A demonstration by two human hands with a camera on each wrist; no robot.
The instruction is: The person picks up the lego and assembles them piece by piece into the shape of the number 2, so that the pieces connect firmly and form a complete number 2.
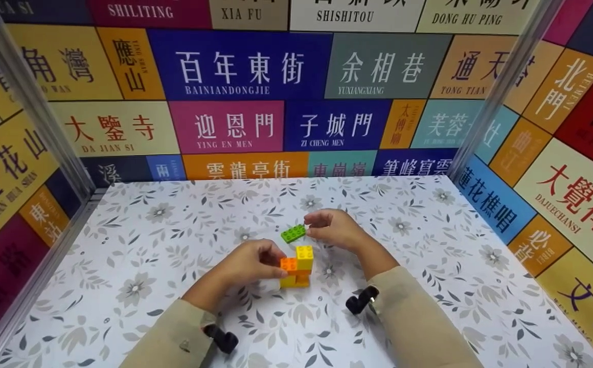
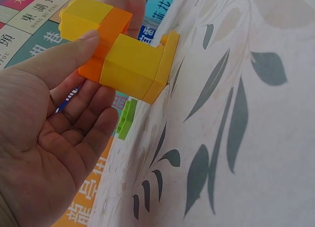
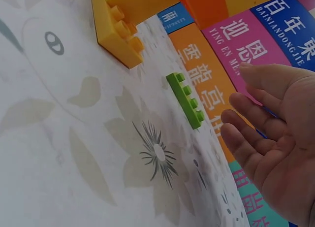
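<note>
A small stack of toy building bricks stands on the table. In it, an orange brick (image 1: 288,263) lies across the middle, with a yellow brick (image 1: 304,259) on top at the right and a lower yellow brick (image 2: 132,64) underneath. A flat yellow-orange piece (image 3: 115,37) forms the base. My left hand (image 1: 255,261) pinches the orange brick from the left, thumb on the near side. Beyond the stack lies a flat green brick (image 1: 294,233), studs up. Beside its right end hovers my right hand (image 1: 338,230), fingers loosely bent and holding nothing, as the right wrist view shows.
The table (image 1: 174,271) has a white cover with grey leaves and flowers. Coloured panels with writing (image 1: 240,64) wall it in at the back and both sides, with metal posts (image 1: 496,82) at the corners. Dark bands circle both sleeves.
</note>
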